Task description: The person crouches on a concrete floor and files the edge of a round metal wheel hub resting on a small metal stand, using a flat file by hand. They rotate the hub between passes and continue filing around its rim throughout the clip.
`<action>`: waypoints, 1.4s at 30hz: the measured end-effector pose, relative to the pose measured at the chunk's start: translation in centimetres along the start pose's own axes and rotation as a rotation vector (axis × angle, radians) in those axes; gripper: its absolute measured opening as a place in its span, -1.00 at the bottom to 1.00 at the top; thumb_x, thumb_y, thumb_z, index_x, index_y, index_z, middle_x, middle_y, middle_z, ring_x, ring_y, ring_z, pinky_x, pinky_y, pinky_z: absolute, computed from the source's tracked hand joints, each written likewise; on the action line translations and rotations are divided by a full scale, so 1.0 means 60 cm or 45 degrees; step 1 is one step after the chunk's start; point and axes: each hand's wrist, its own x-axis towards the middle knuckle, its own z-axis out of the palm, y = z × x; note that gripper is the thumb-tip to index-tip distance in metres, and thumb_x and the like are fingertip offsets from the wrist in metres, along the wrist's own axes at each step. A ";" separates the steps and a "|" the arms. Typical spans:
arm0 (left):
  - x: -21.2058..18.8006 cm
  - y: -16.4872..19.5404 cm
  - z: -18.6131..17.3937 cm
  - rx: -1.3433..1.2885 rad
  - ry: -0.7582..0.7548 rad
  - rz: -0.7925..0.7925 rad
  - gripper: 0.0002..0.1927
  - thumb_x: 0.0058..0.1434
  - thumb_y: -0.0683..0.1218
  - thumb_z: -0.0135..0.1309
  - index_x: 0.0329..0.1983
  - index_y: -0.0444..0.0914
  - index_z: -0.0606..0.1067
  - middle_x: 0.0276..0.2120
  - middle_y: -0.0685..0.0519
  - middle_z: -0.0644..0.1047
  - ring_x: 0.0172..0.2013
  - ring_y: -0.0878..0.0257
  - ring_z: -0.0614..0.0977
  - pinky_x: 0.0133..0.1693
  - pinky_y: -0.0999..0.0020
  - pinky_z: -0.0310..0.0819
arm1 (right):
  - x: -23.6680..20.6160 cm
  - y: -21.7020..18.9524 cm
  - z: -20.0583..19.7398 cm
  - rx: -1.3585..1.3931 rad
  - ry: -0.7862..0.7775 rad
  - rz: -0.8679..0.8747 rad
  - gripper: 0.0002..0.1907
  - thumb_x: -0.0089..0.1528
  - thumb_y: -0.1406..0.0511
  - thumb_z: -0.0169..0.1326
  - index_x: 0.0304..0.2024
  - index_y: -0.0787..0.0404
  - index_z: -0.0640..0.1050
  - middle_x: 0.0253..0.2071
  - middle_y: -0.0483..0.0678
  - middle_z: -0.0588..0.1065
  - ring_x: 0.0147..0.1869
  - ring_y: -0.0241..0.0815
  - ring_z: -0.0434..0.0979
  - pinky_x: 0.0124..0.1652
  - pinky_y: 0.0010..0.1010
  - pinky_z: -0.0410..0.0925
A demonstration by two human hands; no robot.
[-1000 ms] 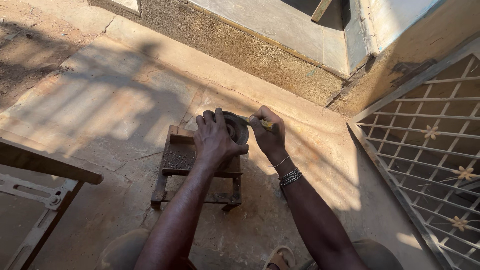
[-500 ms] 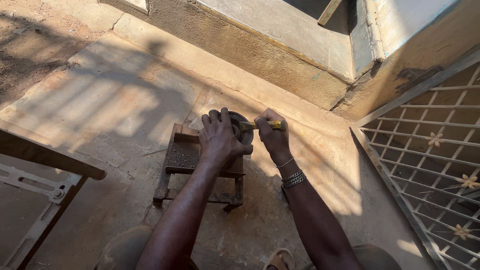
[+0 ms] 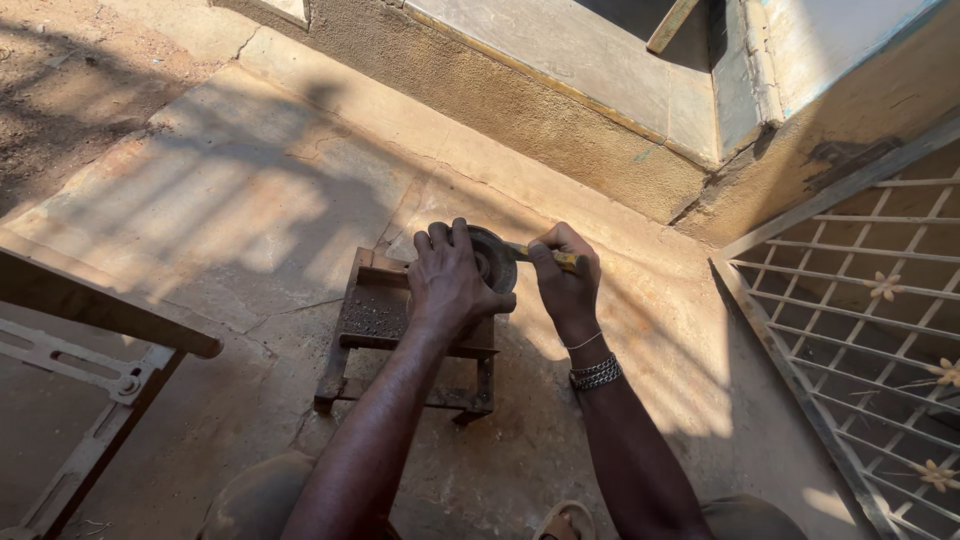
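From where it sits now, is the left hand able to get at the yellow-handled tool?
Probably yes. The yellow-handled tool is gripped by the right hand just across the round dark part that the left hand holds; nothing else lies between them.

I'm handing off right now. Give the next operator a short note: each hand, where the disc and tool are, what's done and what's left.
Left hand: grip closed over the round dark disc, steadying it on the small metal stand.
Right hand: grip closed on a yellow-handled tool, its tip lying at the disc's middle.
Stand sits on the concrete floor, between the person's knees.
Done: disc placed on the stand, tool set against it.
Left: the work on the disc itself; how far along it is cannot be told from this view.
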 end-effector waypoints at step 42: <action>0.001 0.003 0.006 0.062 -0.021 -0.009 0.31 -0.30 0.29 0.43 0.43 -0.36 0.08 0.13 -0.23 0.23 0.14 -0.09 0.27 -0.02 -0.04 0.50 | -0.005 0.023 -0.012 0.524 -0.008 -0.016 -0.76 0.41 0.26 0.05 -0.33 0.22 0.44 -0.45 -0.19 0.37 -0.51 -0.47 0.33 -0.52 -0.60 0.25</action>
